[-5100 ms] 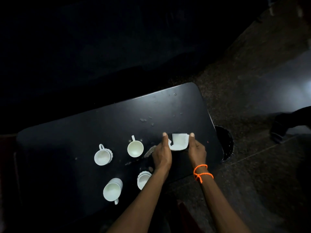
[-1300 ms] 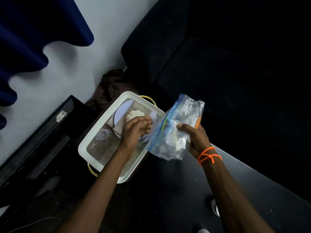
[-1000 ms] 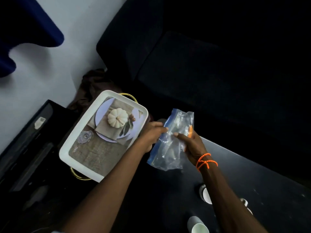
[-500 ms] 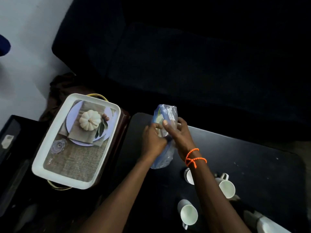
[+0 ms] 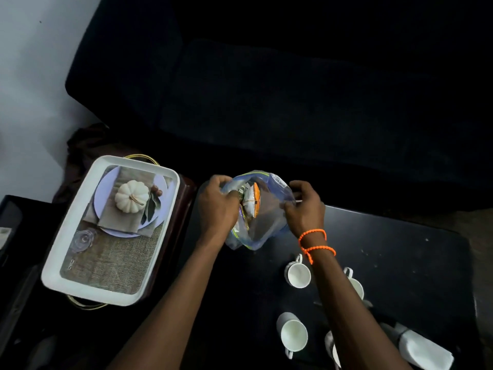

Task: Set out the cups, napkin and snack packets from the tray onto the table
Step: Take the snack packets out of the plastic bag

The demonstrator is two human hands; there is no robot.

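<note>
Nearest me, at five o'clock, a white napkin (image 5: 424,348) lies by the black table's (image 5: 416,265) near right corner, with four white cups (image 5: 293,334) clustered just left of it under the right forearm. Bare tabletop stays open toward three o'clock, right out to the rounded edge. Above the table's far left end, the left hand (image 5: 217,204) reaches into a clear blue-tinted bag (image 5: 262,222), fingers closed on the snack packets (image 5: 250,200) inside, while the right hand (image 5: 304,206) pinches the bag's rim open. At nine o'clock the white tray (image 5: 80,236) sits beside the table, bearing a printed pumpkin picture. A dark sofa (image 5: 280,89) blocks twelve o'clock.
</note>
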